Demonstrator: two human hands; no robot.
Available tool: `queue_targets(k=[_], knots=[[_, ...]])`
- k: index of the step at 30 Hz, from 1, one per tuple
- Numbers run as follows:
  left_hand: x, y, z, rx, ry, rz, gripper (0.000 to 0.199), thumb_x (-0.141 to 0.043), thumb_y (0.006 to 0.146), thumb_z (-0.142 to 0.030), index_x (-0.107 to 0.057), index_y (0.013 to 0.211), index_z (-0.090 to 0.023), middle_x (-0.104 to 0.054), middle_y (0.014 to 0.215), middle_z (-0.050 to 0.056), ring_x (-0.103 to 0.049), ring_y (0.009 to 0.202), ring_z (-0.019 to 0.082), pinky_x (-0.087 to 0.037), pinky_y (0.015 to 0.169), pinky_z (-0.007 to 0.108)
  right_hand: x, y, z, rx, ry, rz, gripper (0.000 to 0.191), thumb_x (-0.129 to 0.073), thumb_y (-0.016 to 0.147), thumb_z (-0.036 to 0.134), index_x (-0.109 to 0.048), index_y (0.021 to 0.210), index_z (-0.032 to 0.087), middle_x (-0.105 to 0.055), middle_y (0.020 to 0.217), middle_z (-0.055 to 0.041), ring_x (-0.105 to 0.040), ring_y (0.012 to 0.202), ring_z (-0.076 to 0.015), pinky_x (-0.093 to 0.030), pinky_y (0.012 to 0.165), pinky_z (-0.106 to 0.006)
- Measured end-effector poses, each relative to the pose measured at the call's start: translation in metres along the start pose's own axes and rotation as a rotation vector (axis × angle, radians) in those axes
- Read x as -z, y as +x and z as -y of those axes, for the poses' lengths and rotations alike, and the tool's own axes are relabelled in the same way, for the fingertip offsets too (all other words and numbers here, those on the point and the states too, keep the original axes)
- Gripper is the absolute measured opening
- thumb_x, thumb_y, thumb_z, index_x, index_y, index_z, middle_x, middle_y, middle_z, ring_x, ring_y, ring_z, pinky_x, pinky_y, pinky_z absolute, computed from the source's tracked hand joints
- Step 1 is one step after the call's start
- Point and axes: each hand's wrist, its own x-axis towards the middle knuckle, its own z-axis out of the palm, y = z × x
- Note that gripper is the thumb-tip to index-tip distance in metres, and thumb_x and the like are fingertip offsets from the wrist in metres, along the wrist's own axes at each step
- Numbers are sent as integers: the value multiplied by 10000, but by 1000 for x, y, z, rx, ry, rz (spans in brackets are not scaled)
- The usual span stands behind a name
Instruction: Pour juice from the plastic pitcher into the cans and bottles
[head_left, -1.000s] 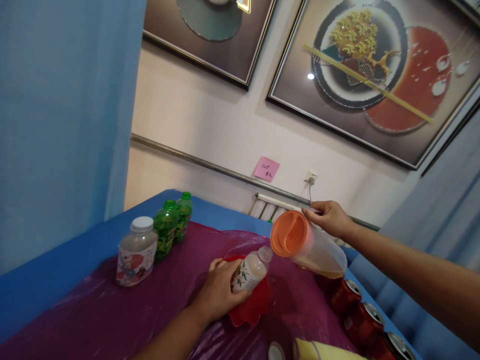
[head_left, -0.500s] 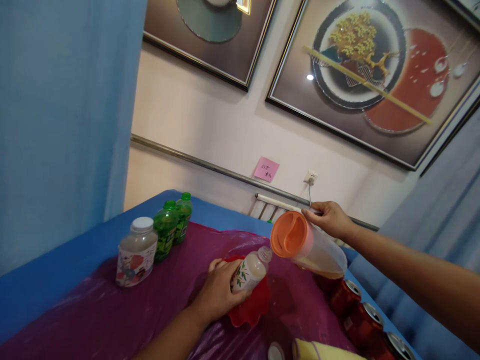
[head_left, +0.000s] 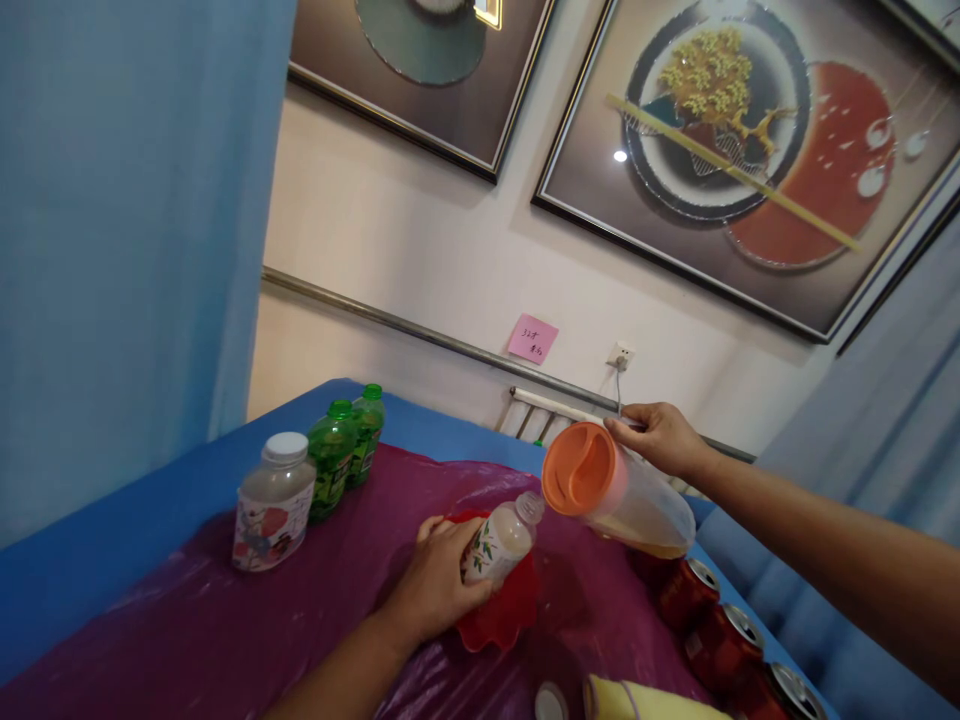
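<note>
My left hand [head_left: 442, 580] is wrapped round a clear bottle [head_left: 511, 535] with a leaf print, tilted to the right above a red scalloped bowl [head_left: 501, 628]. Pale liquid shows inside the bottle, and its mouth is uncapped. On the right, my right hand [head_left: 660, 438] grips a translucent pitcher [head_left: 645, 505] with an orange lid [head_left: 579, 468]. The pitcher is tipped, its lid end close to the bottle's mouth, and a little yellowish liquid lies along its lower side. Whether a stream runs between the two I cannot tell.
At the left stand a white-capped jar [head_left: 274, 508] and two green bottles [head_left: 331, 462]. Several red cans [head_left: 724, 645] line the right edge. A yellow cloth [head_left: 649, 702] and a white cap [head_left: 551, 702] lie at the front. Purple plastic sheeting [head_left: 322, 610] covers the blue table [head_left: 150, 510].
</note>
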Motion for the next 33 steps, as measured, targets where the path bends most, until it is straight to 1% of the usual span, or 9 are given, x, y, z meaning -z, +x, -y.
queue_targets(k=[10,16,23,33], knots=[[-1,-1,1,7,9,-6,575,-766,660,-326,-628,1218,-301,-741,1099,13,-633,1030,268,-290,1080,438,0,-1,-1,0,-16,-6,491,-510,791,608,-329,532,231,-259,518,50,-277,500,-98,-192,462,-260],[-1,-1,0,0,16,-7,545,-756,676,-348,-635,1205,-306,-743,1104,12,-632,1032,266,-290,1085,438,1,0,-1,-3,-23,-1,496,-511,795,613,-333,536,230,-257,523,49,-273,501,-97,-185,459,-259],[-2,-1,3,-6,4,-18,602,-773,655,-339,-617,1236,-301,-736,1143,13,-630,1056,276,-290,1091,443,1,0,-4,-4,-36,2,489,-513,795,611,-350,536,230,-267,515,48,-276,498,-101,-193,459,-262],[-2,-1,0,-8,-5,-13,569,-786,663,-336,-633,1210,-302,-739,1126,12,-628,1059,280,-273,1090,458,0,-2,1,-11,-19,1,489,-515,793,601,-315,542,232,-253,526,55,-262,502,-95,-191,471,-262]])
